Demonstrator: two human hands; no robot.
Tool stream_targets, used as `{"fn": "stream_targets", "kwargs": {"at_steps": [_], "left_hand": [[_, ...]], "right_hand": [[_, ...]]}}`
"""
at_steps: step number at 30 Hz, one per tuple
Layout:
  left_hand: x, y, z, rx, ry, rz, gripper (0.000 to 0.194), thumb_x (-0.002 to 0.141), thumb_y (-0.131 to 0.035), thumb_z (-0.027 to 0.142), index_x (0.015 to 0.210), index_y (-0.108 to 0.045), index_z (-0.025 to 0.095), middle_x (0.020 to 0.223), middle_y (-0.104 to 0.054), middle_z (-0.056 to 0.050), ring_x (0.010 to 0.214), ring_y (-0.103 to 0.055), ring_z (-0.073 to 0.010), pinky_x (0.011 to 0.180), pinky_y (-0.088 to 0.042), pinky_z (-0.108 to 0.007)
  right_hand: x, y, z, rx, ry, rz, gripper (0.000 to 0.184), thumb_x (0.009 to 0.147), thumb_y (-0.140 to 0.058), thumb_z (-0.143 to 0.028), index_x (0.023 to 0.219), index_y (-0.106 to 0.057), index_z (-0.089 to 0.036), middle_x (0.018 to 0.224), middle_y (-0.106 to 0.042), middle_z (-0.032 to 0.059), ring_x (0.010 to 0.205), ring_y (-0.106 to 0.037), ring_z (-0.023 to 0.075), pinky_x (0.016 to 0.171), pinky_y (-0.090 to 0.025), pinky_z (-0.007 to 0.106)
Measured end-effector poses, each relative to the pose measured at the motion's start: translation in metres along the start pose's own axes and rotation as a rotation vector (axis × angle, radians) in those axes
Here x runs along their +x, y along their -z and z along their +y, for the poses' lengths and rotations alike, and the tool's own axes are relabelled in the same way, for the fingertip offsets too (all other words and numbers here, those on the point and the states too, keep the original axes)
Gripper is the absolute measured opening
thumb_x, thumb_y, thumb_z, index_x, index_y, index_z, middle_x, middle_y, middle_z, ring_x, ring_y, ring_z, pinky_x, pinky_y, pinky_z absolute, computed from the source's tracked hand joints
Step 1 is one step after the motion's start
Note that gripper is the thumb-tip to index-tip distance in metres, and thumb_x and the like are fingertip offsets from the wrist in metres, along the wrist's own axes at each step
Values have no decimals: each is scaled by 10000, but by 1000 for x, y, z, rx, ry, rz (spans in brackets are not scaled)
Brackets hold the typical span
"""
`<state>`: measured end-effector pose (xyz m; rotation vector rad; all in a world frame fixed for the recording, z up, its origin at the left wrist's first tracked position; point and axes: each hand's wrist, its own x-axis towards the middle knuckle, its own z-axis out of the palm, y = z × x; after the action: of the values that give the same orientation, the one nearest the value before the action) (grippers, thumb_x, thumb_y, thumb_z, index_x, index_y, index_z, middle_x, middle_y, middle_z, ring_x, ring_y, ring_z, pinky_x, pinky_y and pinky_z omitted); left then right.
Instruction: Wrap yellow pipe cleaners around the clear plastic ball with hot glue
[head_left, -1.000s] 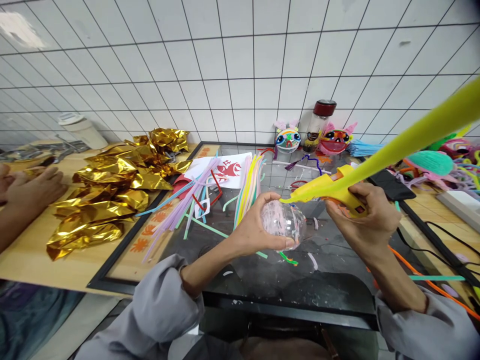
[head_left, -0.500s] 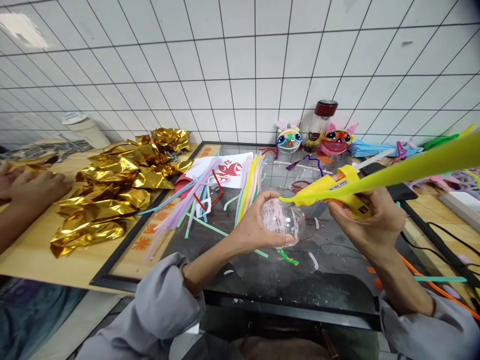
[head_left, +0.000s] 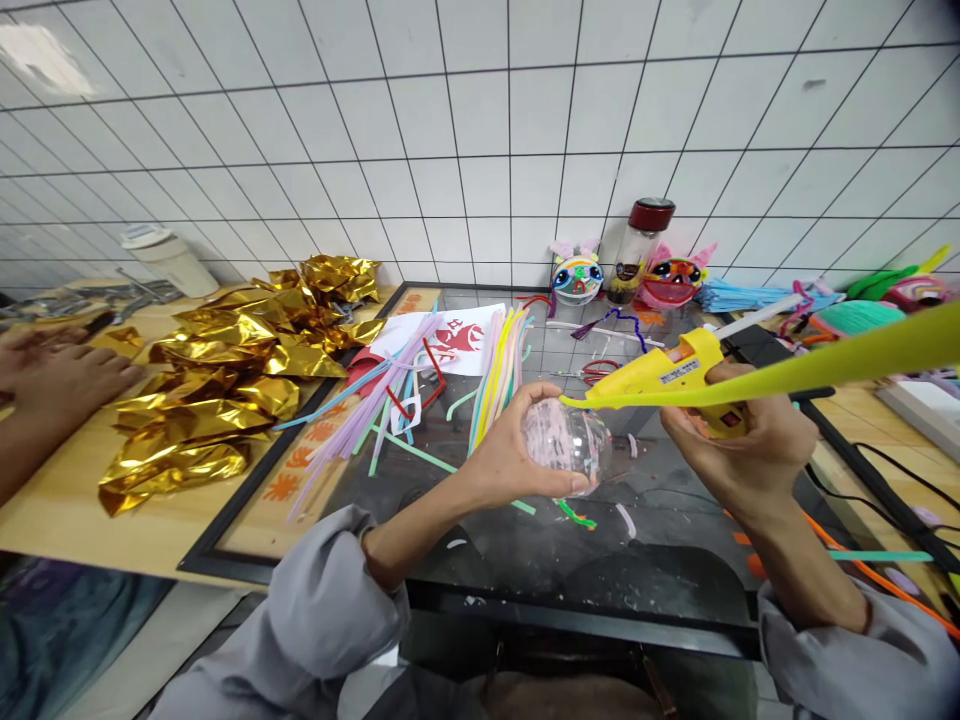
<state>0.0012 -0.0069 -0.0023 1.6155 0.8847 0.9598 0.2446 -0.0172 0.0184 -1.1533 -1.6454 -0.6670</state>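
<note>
My left hand (head_left: 510, 455) is wrapped around a clear plastic ball (head_left: 574, 450) that has pale pink fuzzy strips on its left part. The fingers of my right hand (head_left: 757, 430) close on the handle of a yellow glue gun (head_left: 645, 375), with a whitish glue stick (head_left: 761, 315) poking out of its back. From the top of the ball, by my left fingertips, a long yellow pipe cleaner (head_left: 832, 362) runs right toward the camera, passing in front of the glue gun. It covers the gun's nozzle, so I cannot tell whether the nozzle touches the ball.
Pastel pipe cleaners (head_left: 495, 375) and red-handled scissors (head_left: 600, 372) lie on the dark tabletop (head_left: 525, 560). Behind stand two decorated heads (head_left: 576, 275) and a lidded bottle (head_left: 637, 250). Gold foil (head_left: 225, 360) and another person's hand (head_left: 75, 380) are left; black cables (head_left: 885, 500) run right.
The far end of the yellow pipe cleaner has swung downward. My right hand and the glue gun have shifted slightly right. My left hand keeps the ball in nearly the same place.
</note>
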Motion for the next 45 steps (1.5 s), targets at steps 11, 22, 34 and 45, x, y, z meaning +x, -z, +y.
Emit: {"fn": "stream_targets", "kwargs": {"at_steps": [11,22,34,45], "left_hand": [[0,-2,2,-74,15,-35,883,505,-907,361,1223,-413,219,1177,-637,-80,1055,-633,-264,949,-490,-399],[2,0,1,25,5,23,892,494,-895,405,1232,-438,197,1232,-553,-88,1179,-534,-299,1036,-429,-421],[0,0,1,20,6,-7,896,498,-899,402,1236,-434,199,1206,-590,-88,1124,-584,-292,999,-464,-421],[0,-2,1,-16,22,-24,903,498,-896,380,1245,-424,198,1189,-606,-84,1111,-595,-287,987,-472,-413]], "right_hand": [[2,0,-1,19,28,-9,229,768,-710,-263,945,-565,-262,814,-695,13,639,-669,198,510,-494,308],[4,5,0,78,23,-55,206,764,-710,-305,907,-574,-246,824,-709,19,599,-644,175,481,-437,289],[-1,2,4,-3,48,-15,232,783,-699,-297,970,-579,-233,840,-722,24,671,-691,189,570,-519,290],[1,3,-2,6,2,-41,189,796,-671,-261,958,-574,-252,836,-719,30,684,-693,202,572,-517,310]]}}
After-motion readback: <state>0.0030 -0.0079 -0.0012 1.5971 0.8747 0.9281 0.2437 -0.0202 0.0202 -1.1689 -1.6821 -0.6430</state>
